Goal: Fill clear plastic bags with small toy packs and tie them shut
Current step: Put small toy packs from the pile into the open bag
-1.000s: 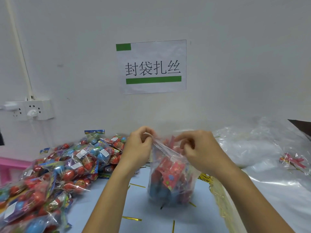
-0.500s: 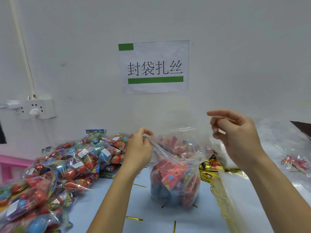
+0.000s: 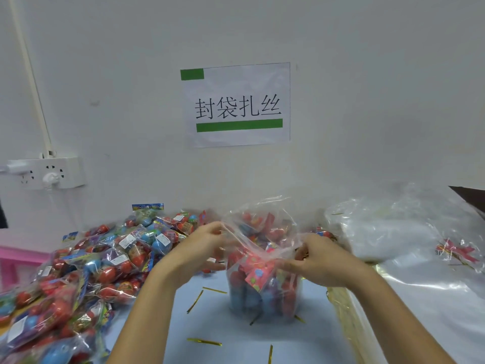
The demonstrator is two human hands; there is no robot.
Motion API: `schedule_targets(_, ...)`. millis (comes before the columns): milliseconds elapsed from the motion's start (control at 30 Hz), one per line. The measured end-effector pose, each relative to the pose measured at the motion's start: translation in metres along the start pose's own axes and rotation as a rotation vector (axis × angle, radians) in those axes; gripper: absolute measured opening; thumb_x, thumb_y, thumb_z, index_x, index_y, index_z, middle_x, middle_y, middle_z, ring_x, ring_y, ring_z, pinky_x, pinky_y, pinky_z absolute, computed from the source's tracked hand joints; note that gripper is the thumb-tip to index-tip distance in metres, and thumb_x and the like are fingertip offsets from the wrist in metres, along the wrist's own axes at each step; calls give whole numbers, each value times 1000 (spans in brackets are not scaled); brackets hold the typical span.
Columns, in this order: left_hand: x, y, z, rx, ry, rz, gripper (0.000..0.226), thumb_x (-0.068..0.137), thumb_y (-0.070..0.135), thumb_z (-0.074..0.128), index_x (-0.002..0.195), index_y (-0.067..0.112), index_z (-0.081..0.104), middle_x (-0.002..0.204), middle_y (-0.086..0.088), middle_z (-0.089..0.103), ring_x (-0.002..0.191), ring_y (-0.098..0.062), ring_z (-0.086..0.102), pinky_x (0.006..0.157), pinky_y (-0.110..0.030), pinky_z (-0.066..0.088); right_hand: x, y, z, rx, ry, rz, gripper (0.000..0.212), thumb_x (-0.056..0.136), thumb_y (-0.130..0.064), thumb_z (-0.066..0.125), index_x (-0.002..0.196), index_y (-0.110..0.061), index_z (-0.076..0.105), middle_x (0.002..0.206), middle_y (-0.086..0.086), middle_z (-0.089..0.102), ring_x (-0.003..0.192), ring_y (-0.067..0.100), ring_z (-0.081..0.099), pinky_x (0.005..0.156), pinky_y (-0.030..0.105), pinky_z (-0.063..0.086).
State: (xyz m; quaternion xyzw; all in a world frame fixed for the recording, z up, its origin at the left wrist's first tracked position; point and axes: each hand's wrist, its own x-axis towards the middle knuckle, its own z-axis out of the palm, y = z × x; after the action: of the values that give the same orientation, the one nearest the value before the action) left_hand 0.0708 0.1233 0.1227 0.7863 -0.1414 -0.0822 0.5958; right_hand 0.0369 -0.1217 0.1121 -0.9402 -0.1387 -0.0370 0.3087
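White wall behind; blue table (image 3: 231,334). Clear bag (image 3: 265,285), mid-table, filled with toy packs, untied; mouth is pinched by left hand (image 3: 207,248) and right hand (image 3: 317,261). Gold twist ties (image 3: 204,341) unused; loose packs (image 3: 86,271) heaped at left edge.

Two hands (image 3: 207,248) (image 3: 319,258), one filled bag (image 3: 265,290), one sign (image 3: 237,105)

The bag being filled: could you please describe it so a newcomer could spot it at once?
Below the paper sign on the wall, on the blue table, one clear bag stands upright. Unlike the toy packs heaped to its left, both hands grip its open top.
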Motion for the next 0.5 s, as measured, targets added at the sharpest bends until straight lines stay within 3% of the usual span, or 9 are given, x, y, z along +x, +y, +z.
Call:
schedule_targets(100, 1, -11, 0, 165, -63, 115, 8, 94, 22, 66, 101, 25, 69, 104, 4, 75, 94, -12, 69, 77, -28, 54, 7, 3, 17, 53, 138, 11, 14, 89, -24, 70, 75, -27, 72, 52, -10, 56, 44, 3, 46, 46, 15, 35)
schedule_targets(200, 11, -10, 15, 129, 234, 244, 14, 92, 8, 66, 84, 15, 75, 86, -2, 76, 79, -15, 69, 77, -41, 54, 11, 4, 19, 58, 280, 44, 21, 89, -18, 70, 73, -5, 72, 51, -5, 51, 45, 5, 37, 46, 19, 32)
schedule_targets(267, 17, -6, 19, -39, 526, 322, 18, 91, 6, 67, 77, 14, 74, 70, 0, 72, 60, -13, 61, 61, -37, 51, 14, 1, 11, 168, 496, 20, 25, 88, -19, 73, 65, -11, 73, 53, -2, 59, 48, 4, 43, 47, 15, 35)
schedule_targets(333, 19, -3, 15, -87, 651, 370, 17, 92, 18, 69, 76, 16, 72, 61, 8, 68, 50, -7, 56, 51, -31, 48, 14, 0, 2, 306, 688, 3, 22, 88, -17, 72, 66, -22, 75, 57, -14, 67, 52, -1, 55, 52, 9, 40)
schedule_targets(367, 19, -3, 14, -36, 597, 358, 20, 93, 21, 68, 75, 16, 73, 60, 9, 67, 50, -5, 55, 52, -31, 48, 13, 1, 1, 285, 697, 12, 22, 87, -16, 70, 66, -21, 75, 58, -14, 68, 53, -1, 55, 52, 10, 40)
schedule_targets(433, 16, -7, 18, 112, 430, 289, 25, 96, 17, 64, 73, 12, 75, 61, 5, 68, 54, -7, 54, 61, -31, 47, 13, 7, 6, 155, 544, 62, 21, 87, -12, 66, 66, -10, 72, 61, 2, 68, 53, 6, 48, 52, 17, 37)
schedule_targets(500, 19, -8, 20, 190, 493, 341, 27, 96, 12, 61, 72, 8, 75, 62, -5, 68, 56, -9, 51, 60, -28, 42, 13, 10, 9, 146, 520, 67, 21, 86, -10, 63, 68, -8, 73, 58, 3, 65, 54, 12, 48, 52, 21, 37)
